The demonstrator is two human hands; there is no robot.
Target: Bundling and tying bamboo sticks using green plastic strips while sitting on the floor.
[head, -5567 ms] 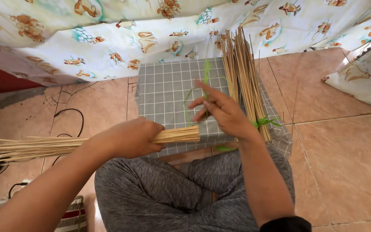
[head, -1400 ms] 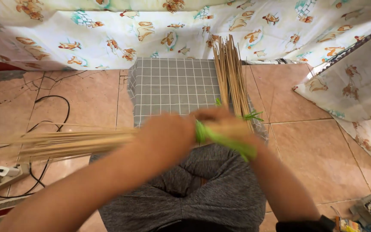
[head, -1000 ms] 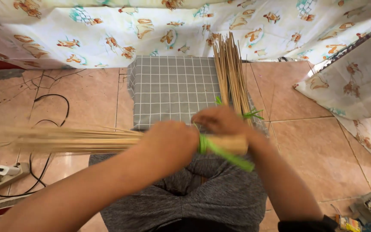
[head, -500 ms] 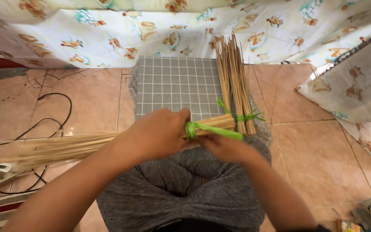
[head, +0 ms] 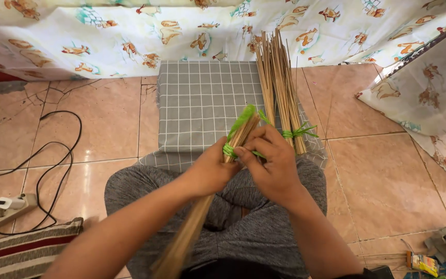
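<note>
Floor (head: 398,181): tan tiles, I'm sitting on it w/ legs crossed in grey pants. Printed sheet (head: 130,31) hangs across the top & down the right side. Grey checked cushion (head: 197,103) lies on the floor just in front of my knees. A tied bundle (head: 280,88) of sticks rests along the cushion's right edge, green tie near its close end. Black cable (head: 52,155) loops over the tiles at left, running to a white power strip (head: 3,206); striped mat (head: 21,253) in the bottom-left corner. Small clutter bottom right, too small to tell.

My sticks (head: 202,206) run diagonally from lower left up over my lap, tip over the cushion's near edge. Left hand (head: 210,170) wrapped tight around them just below the green strip (head: 241,126), which is wound round near the tip. Right hand (head: 272,165) alongside, touching the left; fingers (head: 251,147) pinching the strip at the wrap.
</note>
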